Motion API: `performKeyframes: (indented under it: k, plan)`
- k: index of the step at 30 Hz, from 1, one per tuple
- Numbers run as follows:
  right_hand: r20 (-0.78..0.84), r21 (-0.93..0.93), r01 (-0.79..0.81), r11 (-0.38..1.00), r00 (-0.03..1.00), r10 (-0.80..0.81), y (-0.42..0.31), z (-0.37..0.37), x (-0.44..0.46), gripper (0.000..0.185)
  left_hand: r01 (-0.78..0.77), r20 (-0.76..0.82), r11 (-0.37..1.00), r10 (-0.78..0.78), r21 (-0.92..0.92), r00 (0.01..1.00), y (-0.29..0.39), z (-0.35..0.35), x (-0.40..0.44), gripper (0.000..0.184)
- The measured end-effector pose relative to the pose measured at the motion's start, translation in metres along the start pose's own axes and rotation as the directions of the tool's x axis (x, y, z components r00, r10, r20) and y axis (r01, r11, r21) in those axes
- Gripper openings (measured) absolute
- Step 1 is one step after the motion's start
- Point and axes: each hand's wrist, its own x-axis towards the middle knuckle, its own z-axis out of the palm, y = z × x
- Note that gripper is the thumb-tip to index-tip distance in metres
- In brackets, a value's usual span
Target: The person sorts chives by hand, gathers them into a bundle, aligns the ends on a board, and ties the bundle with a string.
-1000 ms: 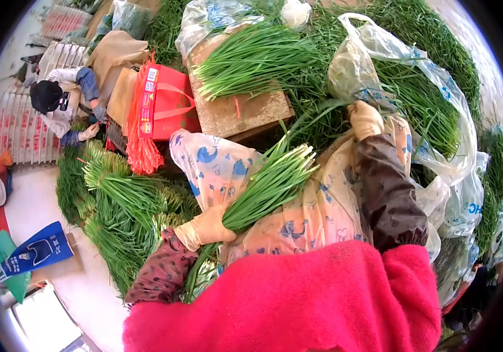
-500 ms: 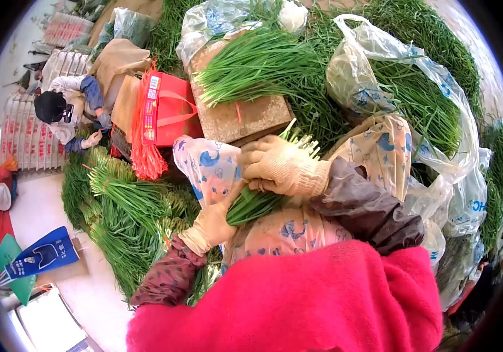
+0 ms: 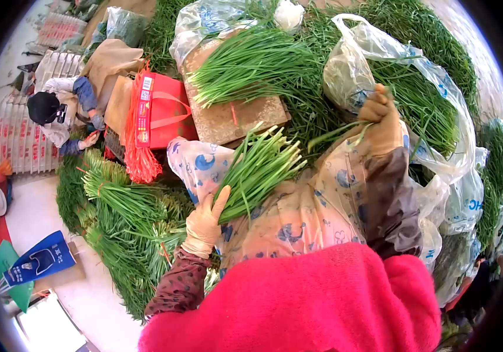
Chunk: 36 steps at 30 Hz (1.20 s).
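Observation:
My gloved left hand (image 3: 203,227) holds the lower end of a loose bunch of garlic chives (image 3: 257,176), two fingers stretched along it. The bunch slants up to the right over my lap, pale cut ends at the top. Out to the right, my gloved right hand (image 3: 380,126) is closed on a few thin chive strands (image 3: 336,136), apart from the bunch. A patterned plastic apron (image 3: 316,205) covers my lap. Ahead, more garlic chives (image 3: 251,64) lie on a brown block (image 3: 242,123) with a red tie (image 3: 234,113) at its edge.
Tied chive bundles (image 3: 122,199) are piled at left, near a red bag (image 3: 163,111) with red ties (image 3: 141,167). An open plastic bag (image 3: 345,67) holding chives stands at right. Another person (image 3: 63,111) works at far left beside stacked white boxes (image 3: 19,138). Loose greens spread behind.
My right hand has left the bunch and moved right and up with a few strands. The bunch now lies uncovered in my left hand, whose fingers have straightened.

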Motion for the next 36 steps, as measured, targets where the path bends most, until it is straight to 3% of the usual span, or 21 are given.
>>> performKeyframes:
  k: [2, 3, 4, 5, 7, 8, 9, 10, 11, 13, 15, 17, 23, 27, 29, 31, 32, 33, 34, 35, 36]
  plan:
    - [0.108, -0.019, 0.161, 0.987, 0.981, -0.159, -0.021, -0.007, 0.006, 0.027, -0.003, -0.023, 1.000, 0.003, 0.002, 1.000, -0.006, 0.007, -0.004, 0.093]
    - [0.108, -0.020, 0.165, 0.986, 0.981, -0.162, -0.023, -0.013, 0.008, 0.027, -0.004, -0.050, 1.000, 0.004, 0.007, 0.999, -0.008, 0.011, -0.006, 0.093]
    - [0.075, -0.453, 0.197, 0.870, 0.980, -0.183, -0.020, -0.005, 0.004, 0.027, 0.022, -0.023, 1.000, -0.022, -0.009, 0.999, -0.006, 0.007, -0.004, 0.093]
    - [0.053, -0.795, 0.174, 0.581, 0.974, -0.218, -0.014, 0.001, -0.001, 0.028, 0.019, -0.026, 1.000, -0.019, -0.011, 0.999, -0.006, 0.009, -0.004, 0.093]
    - [0.134, -0.976, 0.130, 0.173, 0.991, 0.011, 0.012, 0.022, -0.019, 0.038, -0.002, -0.076, 1.000, 0.004, 0.030, 0.997, -0.009, 0.014, -0.004, 0.092]
    - [0.178, -0.984, 0.175, 0.036, 0.965, 0.193, 0.022, 0.025, -0.023, 0.046, -0.006, -0.075, 1.000, 0.009, 0.029, 0.997, -0.010, 0.015, -0.004, 0.092]
    - [0.213, -0.977, 0.197, 0.081, 0.889, 0.405, 0.035, 0.026, -0.026, 0.055, -0.030, -0.068, 0.999, 0.033, 0.042, 0.997, -0.012, 0.015, -0.005, 0.091]
    - [0.159, -0.927, 0.278, -0.251, 0.898, 0.409, 0.048, 0.036, -0.033, 0.060, -0.052, -0.061, 0.997, 0.056, 0.055, 0.997, -0.013, 0.015, -0.006, 0.090]
    - [0.229, -0.827, 0.415, -0.379, 0.865, 0.447, 0.065, 0.036, -0.035, 0.066, -0.053, -0.059, 0.997, 0.057, 0.057, 0.997, -0.013, 0.015, -0.006, 0.090]
    - [0.153, -0.784, 0.382, -0.489, 0.883, 0.444, 0.098, 0.038, -0.046, 0.085, -0.072, -0.071, 0.995, 0.077, 0.072, 0.995, -0.012, 0.016, -0.005, 0.089]
    - [-0.082, -0.820, 0.158, -0.550, 0.919, 0.387, 0.124, 0.037, -0.047, 0.086, -0.069, -0.093, 0.994, 0.076, 0.081, 0.993, -0.014, 0.021, -0.005, 0.085]
    - [-0.079, -0.815, 0.155, -0.559, 0.925, 0.372, 0.132, 0.020, -0.044, 0.083, -0.075, -0.071, 0.986, 0.086, 0.146, 0.994, -0.016, 0.022, -0.007, 0.081]
    - [-0.074, -0.817, 0.148, -0.557, 0.932, 0.356, 0.119, -0.002, -0.041, 0.060, -0.119, -0.015, 0.987, 0.122, 0.111, 0.992, -0.016, 0.016, -0.001, 0.078]
    - [0.170, -0.792, 0.279, -0.544, 0.955, 0.242, 0.104, -0.038, -0.023, 0.040, -0.121, -0.040, 0.990, 0.124, 0.071, 0.992, -0.017, 0.015, 0.001, 0.079]
    - [0.211, -0.814, 0.204, -0.544, 0.976, 0.050, 0.079, -0.050, -0.006, 0.035, -0.118, -0.064, 0.992, 0.121, 0.050, 0.991, -0.021, 0.018, -0.001, 0.080]
    - [-0.092, -0.982, -0.083, -0.170, 0.995, 0.045, 0.055, -0.062, 0.016, 0.034, -0.114, -0.088, 0.993, 0.116, 0.029, 0.989, -0.024, 0.018, -0.002, 0.082]
    - [-0.126, -0.977, -0.093, -0.193, 0.978, 0.164, 0.046, -0.041, 0.008, 0.044, -0.115, -0.078, 0.993, 0.115, 0.009, 0.990, -0.025, 0.017, -0.001, 0.082]
    - [-0.130, -0.976, -0.097, -0.197, 0.978, 0.165, 0.043, -0.027, -0.001, 0.044, -0.117, -0.065, 0.993, 0.116, -0.013, 0.991, -0.025, 0.016, -0.002, 0.083]
    - [0.077, -0.929, 0.187, -0.319, 0.942, 0.327, 0.044, -0.013, -0.009, 0.054, -0.118, -0.065, 0.993, 0.117, -0.016, 0.991, -0.025, 0.016, -0.001, 0.083]
    - [0.245, -0.798, 0.466, -0.382, 0.830, 0.502, 0.048, -0.002, -0.015, 0.063, -0.126, -0.073, 0.992, 0.124, -0.026, 0.990, -0.025, 0.016, 0.000, 0.082]
    - [0.190, -0.789, 0.461, -0.406, 0.812, 0.553, 0.055, 0.006, -0.017, 0.069, -0.131, -0.080, 0.991, 0.128, -0.035, 0.989, -0.025, 0.016, 0.001, 0.082]
